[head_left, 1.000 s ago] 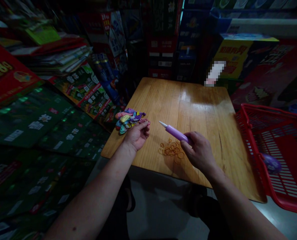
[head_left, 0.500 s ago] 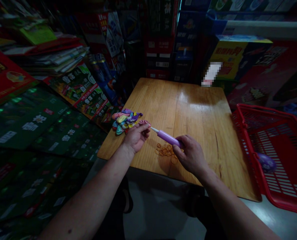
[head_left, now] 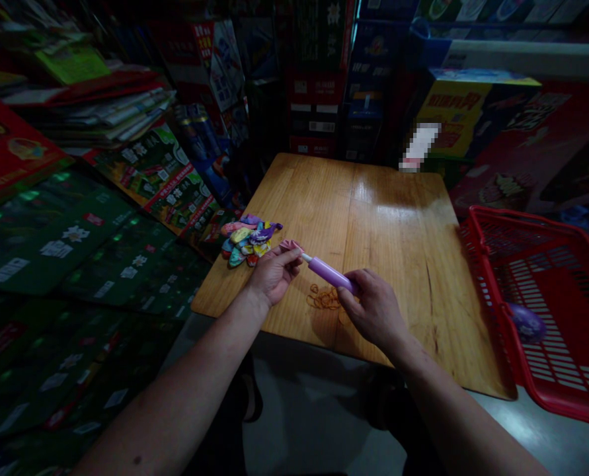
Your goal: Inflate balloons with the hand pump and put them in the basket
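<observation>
Left hand (head_left: 275, 274) pinches pink balloon (head_left: 291, 245), apparently steadying it against white nozzle (head_left: 306, 258) | right hand (head_left: 376, 309) grips purple balloon pump (head_left: 328, 273), aimed far-left | rubber bands (head_left: 322, 299) near, seemingly for easy reach

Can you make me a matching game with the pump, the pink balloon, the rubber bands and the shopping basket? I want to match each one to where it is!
Things:
1. balloon pump
2. pink balloon
3. rubber bands
4. shopping basket

Places:
A. at the right side of the wooden table
B. held in the left hand
C. lying loose in a little heap
D. held in the right hand

Right pairs: 1-D, 2-B, 3-C, 4-A
</observation>
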The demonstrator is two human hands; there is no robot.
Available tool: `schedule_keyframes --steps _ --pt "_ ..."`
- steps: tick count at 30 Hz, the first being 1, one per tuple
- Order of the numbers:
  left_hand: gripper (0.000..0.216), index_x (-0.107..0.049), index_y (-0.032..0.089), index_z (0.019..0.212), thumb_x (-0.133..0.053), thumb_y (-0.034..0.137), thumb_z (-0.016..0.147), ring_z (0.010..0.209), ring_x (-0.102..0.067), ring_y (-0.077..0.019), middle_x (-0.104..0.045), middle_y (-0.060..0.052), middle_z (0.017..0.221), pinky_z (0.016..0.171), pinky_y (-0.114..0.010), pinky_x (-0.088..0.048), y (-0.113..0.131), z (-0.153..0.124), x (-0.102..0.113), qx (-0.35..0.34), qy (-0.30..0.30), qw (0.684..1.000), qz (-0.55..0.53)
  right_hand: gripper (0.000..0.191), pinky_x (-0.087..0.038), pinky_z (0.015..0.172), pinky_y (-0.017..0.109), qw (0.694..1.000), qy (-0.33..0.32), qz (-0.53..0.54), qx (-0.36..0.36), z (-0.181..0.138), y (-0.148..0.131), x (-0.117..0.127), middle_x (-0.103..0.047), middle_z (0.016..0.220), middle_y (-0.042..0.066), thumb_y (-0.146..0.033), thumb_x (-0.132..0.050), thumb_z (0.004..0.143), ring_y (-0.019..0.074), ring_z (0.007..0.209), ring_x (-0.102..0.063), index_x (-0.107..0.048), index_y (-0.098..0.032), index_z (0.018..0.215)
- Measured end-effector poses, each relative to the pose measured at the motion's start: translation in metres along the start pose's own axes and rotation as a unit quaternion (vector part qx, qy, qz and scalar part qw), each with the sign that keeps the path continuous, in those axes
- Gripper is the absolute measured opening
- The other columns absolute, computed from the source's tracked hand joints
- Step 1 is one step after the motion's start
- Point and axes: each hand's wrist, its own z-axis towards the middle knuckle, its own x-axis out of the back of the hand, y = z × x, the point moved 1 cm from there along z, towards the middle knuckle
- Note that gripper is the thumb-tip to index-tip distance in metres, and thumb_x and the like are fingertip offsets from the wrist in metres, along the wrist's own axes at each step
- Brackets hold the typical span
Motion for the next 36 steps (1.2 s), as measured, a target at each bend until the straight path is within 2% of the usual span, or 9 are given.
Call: schedule_keyframes --steps 11,16,20,27,32,36 --pt "0.026 -0.068 0.016 0.086 -0.086 0.012 0.068 0.066 -0.061 -0.0052 -0.066 0.002 0.08 0.056 -0.015 -0.043 0.0 -0.002 0.001 0.005 -0.017 1.0 0.0 0.023 -0.045 0.07 0.032 1.0 0.005 0.018 -0.01 -0.002 -0.001 -0.009 -0.066 0.087 0.008 -0.037 -0.059 0.092 0.0205 0.077 -0.061 -0.069 -0.017 0.099" --pt "0.028 -0.068 0.016 0.087 -0.087 0.013 0.067 0.065 -0.062 -0.0053 -0.066 0.002 0.079 0.054 -0.015 -0.042 0.001 -0.002 0.002 0.012 -0.013 1.0 -0.001 0.031 -0.041 0.062 0.031 0.996 -0.035 0.069 -0.052 -0.003 -0.005 -0.008 -0.067 0.077 0.004 -0.041 -0.048 0.1 0.0191 0.069 -0.06 -0.07 -0.018 0.1" --pt "0.028 -0.067 0.017 0.088 -0.087 0.013 0.067 0.065 -0.063 -0.0054 -0.065 0.002 0.079 0.054 -0.015 -0.043 0.0 -0.002 0.003 0.019 -0.022 1.0 -0.009 0.034 -0.04 0.061 0.031 0.995 -0.039 0.078 -0.055 -0.003 -0.007 -0.008 -0.067 0.076 0.004 -0.044 -0.046 0.101 0.0198 0.069 -0.061 -0.07 -0.019 0.099" --pt "0.025 -0.067 0.016 0.087 -0.083 0.01 0.069 0.064 -0.063 -0.0054 -0.07 0.0 0.088 0.054 -0.015 -0.044 0.001 -0.002 0.003 0.017 -0.003 1.0 -0.019 0.025 -0.046 0.071 0.034 0.997 0.006 0.065 -0.03 -0.003 -0.006 -0.012 -0.07 0.092 0.008 -0.038 -0.061 0.091 0.0222 0.08 -0.064 -0.066 -0.019 0.106" --pt "0.022 -0.068 0.015 0.086 -0.084 0.012 0.071 0.064 -0.063 -0.0052 -0.067 0.001 0.081 0.053 -0.014 -0.044 0.001 -0.001 0.004 0.037 -0.012 0.999 -0.028 0.03 -0.045 0.065 0.033 0.994 -0.017 0.095 -0.05 -0.004 -0.008 -0.009 -0.07 0.086 0.007 -0.043 -0.05 0.1 0.0212 0.075 -0.063 -0.066 -0.019 0.105" --pt "0.021 -0.07 0.015 0.087 -0.084 0.014 0.073 0.063 -0.062 -0.0051 -0.066 0.001 0.078 0.051 -0.014 -0.044 0.001 -0.001 0.003 0.06 -0.003 0.998 -0.025 0.031 -0.043 0.063 0.032 0.993 -0.014 0.101 -0.054 -0.004 -0.01 -0.007 -0.069 0.082 0.006 -0.043 -0.048 0.1 0.02 0.071 -0.062 -0.067 -0.019 0.102"
